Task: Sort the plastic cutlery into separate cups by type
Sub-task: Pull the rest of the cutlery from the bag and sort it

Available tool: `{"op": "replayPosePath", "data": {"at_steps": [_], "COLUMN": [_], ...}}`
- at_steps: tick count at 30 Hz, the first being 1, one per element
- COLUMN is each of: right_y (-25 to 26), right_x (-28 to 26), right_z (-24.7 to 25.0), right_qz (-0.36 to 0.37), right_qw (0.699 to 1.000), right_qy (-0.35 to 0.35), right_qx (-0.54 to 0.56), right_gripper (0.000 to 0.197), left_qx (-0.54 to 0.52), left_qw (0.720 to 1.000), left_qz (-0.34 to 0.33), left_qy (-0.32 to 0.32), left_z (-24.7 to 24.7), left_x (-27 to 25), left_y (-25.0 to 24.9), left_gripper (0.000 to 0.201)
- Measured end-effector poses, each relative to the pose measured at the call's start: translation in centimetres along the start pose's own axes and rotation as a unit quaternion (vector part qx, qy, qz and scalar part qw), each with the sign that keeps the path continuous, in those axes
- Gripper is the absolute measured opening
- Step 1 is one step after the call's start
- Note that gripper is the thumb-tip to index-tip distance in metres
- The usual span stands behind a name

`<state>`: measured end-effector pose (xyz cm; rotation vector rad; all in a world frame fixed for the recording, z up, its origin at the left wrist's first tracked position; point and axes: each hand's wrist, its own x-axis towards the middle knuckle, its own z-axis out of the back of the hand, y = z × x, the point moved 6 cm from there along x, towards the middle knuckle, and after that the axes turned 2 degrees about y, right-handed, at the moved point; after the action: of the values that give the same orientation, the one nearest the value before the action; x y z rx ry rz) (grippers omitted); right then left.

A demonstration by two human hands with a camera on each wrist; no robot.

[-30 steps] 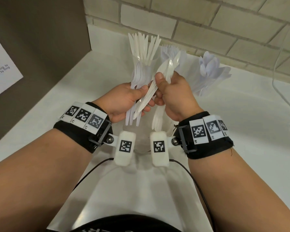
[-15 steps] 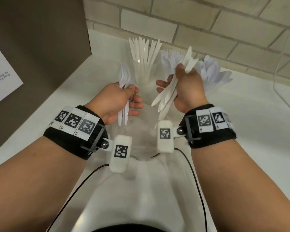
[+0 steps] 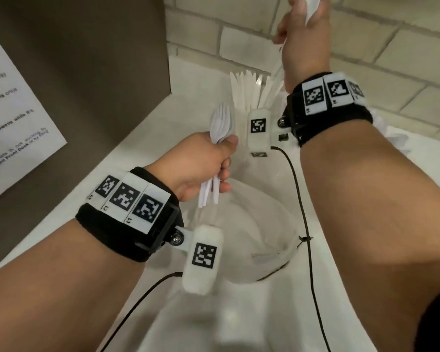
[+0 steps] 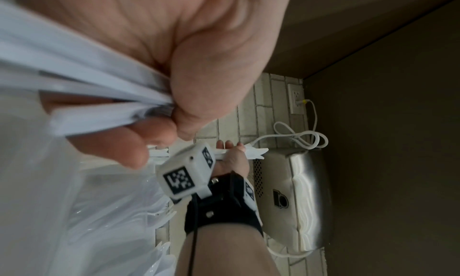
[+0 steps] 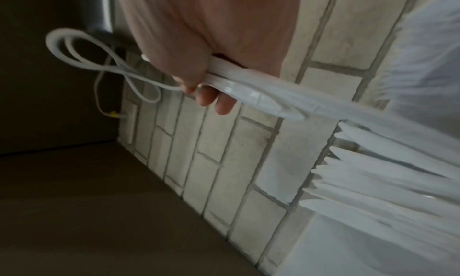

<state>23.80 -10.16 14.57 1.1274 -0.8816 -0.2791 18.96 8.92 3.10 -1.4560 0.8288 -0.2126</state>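
Note:
My left hand (image 3: 203, 161) grips a bundle of white plastic spoons (image 3: 220, 123), bowls up, over a clear plastic bowl (image 3: 272, 240); the left wrist view shows the fingers of the hand (image 4: 199, 73) curled round the handles (image 4: 87, 77). My right hand (image 3: 302, 41) is raised high against the brick wall and grips several white knife-like pieces (image 3: 313, 6). In the right wrist view the right hand (image 5: 199, 44) grips those pieces (image 5: 244, 91) above a cup of upright knives (image 5: 373, 182). That cup (image 3: 249, 95) stands just behind my left hand.
A brown side wall with a paper notice (image 3: 15, 123) closes the left side. More white cutlery (image 3: 381, 123) shows behind my right forearm. A steel appliance (image 4: 298, 201) with a looped white cord (image 4: 298, 138) stands further right along the tiled wall.
My right hand has lifted its bundle up and back, from beside the cups to high over the knife cup. My left hand keeps hold of the spoons and has barely shifted.

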Motion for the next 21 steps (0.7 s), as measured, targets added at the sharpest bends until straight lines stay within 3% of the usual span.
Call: {"op": "replayPosePath", "data": {"at_steps": [4, 10, 13, 18, 21], "right_y": [-2.9, -9.6, -11.0, -10.5, -10.4], "right_x": [1.5, 0.5, 0.4, 0.7, 0.6], "right_z": [-1.5, -3.6, -3.6, -3.5, -3.8], "right_qz": [-0.004, -0.119, -0.157, -0.123, -0.100], "right_qw": [0.999, 0.988, 0.983, 0.990, 0.990], "right_qy": [0.031, 0.078, 0.080, 0.068, 0.071], "right_qx": [0.010, 0.059, 0.057, 0.030, -0.068], "right_gripper": [0.024, 0.022, 0.033, 0.038, 0.026], "left_qx": [0.005, 0.010, 0.011, 0.016, 0.012], "left_qw": [1.000, 1.000, 1.000, 1.000, 1.000], "left_qz": [0.006, 0.011, 0.010, 0.008, 0.007], "left_qy": [0.002, -0.007, -0.011, -0.010, -0.011], "left_z": [-0.1, 0.5, 0.5, 0.3, 0.3], "left_x": [0.7, 1.7, 1.8, 1.9, 1.9], "left_y": [0.1, 0.6, 0.8, 0.6, 0.6], "left_gripper": [0.017, 0.016, 0.016, 0.017, 0.018]}}
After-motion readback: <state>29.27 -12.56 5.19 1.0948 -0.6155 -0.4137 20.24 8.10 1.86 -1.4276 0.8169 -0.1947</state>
